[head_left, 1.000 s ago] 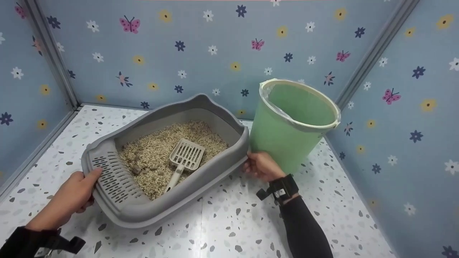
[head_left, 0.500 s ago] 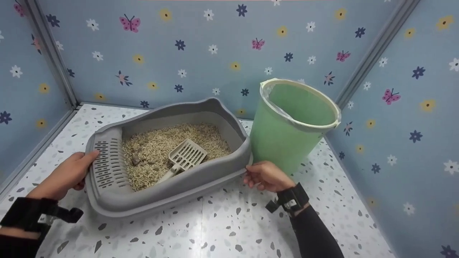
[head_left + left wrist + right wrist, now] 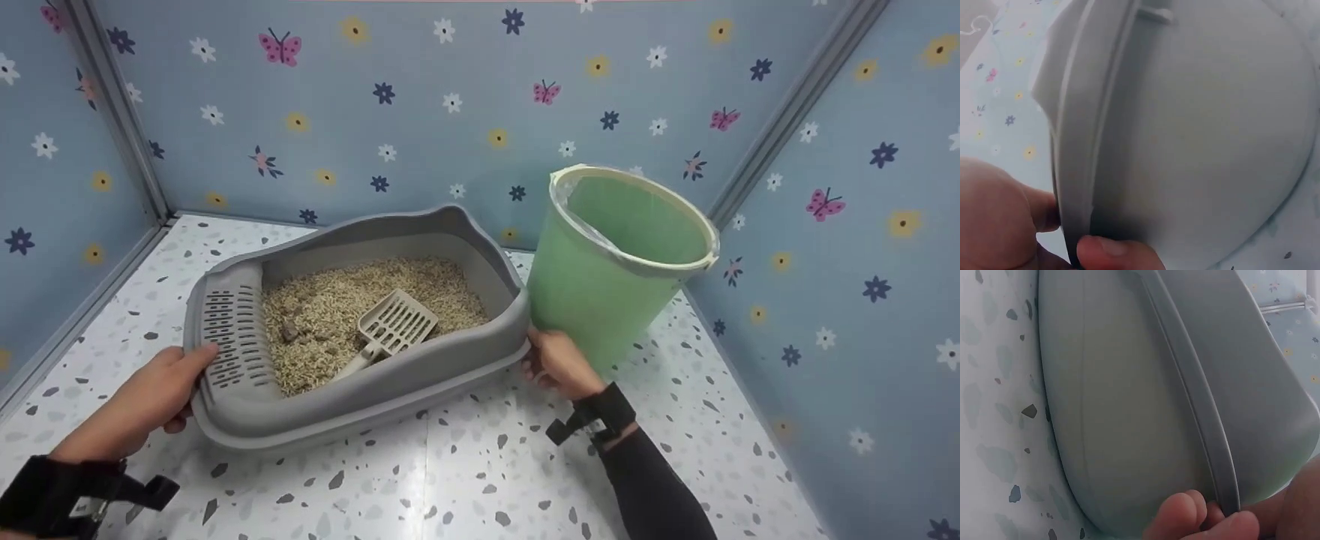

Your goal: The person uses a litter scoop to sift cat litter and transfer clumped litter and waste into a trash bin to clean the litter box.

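Observation:
A grey litter box [image 3: 420, 382] stands on the speckled surface, holding pale pellet litter [image 3: 322, 300] with a few darker clumps at its left. On the litter lies a beige slotted scoop [image 3: 397, 322], its handle toward the near wall. My left hand [image 3: 161, 390] grips the box's left end, thumb on top by the slotted step and fingers curled under the rim, as the left wrist view shows. At the right end my right hand [image 3: 559, 364] pinches the rim [image 3: 1207, 422] between thumb and fingers.
A green bin [image 3: 600, 285] with a cream rim and clear liner stands just right of the litter box, behind my right hand. Blue flowered panels [image 3: 420, 112] enclose the back and both sides. White speckled surface [image 3: 420, 487] extends in front.
The litter box has turned, its left end swinging away from me and its front edge moving back. Both hands stay at its ends, and the scoop has shifted slightly with it.

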`<action>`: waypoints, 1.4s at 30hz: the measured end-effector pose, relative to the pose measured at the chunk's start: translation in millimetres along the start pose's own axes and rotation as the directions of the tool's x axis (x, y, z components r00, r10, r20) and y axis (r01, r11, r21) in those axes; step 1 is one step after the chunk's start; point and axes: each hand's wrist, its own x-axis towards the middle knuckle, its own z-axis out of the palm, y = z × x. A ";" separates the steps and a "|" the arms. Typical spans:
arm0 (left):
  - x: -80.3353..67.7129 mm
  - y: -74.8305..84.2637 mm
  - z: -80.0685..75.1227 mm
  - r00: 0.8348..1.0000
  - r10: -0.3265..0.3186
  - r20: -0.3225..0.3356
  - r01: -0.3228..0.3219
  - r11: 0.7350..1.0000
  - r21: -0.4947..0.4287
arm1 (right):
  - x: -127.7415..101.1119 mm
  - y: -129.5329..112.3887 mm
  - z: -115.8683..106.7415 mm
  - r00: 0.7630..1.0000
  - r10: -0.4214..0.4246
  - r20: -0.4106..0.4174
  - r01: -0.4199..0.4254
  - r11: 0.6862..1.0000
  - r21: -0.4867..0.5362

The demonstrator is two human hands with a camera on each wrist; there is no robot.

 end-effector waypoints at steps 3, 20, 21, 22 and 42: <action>6.7 -2.0 -5.3 1.000 0.005 0.004 -0.005 1.000 0.014 | -5.8 1.8 -5.5 0.997 0.015 0.072 -0.017 0.999 0.029; -16.2 -2.1 9.2 0.997 -0.072 0.013 0.071 0.997 0.013 | 6.5 4.8 -1.8 0.983 -0.146 -0.111 0.119 0.969 -0.219; -19.8 -1.5 11.5 0.997 -0.083 0.006 0.083 0.997 0.000 | 9.0 5.2 -0.8 0.979 -0.160 -0.126 0.129 0.965 -0.228; -22.4 -0.7 13.3 0.996 -0.090 -0.002 0.090 0.996 -0.014 | 10.5 5.8 -0.1 0.975 -0.182 -0.128 0.148 0.960 -0.237; 14.7 -10.6 -13.2 0.999 -0.034 -0.038 0.033 0.999 -0.035 | -18.4 7.5 0.5 0.993 -0.100 0.062 0.106 0.989 -0.105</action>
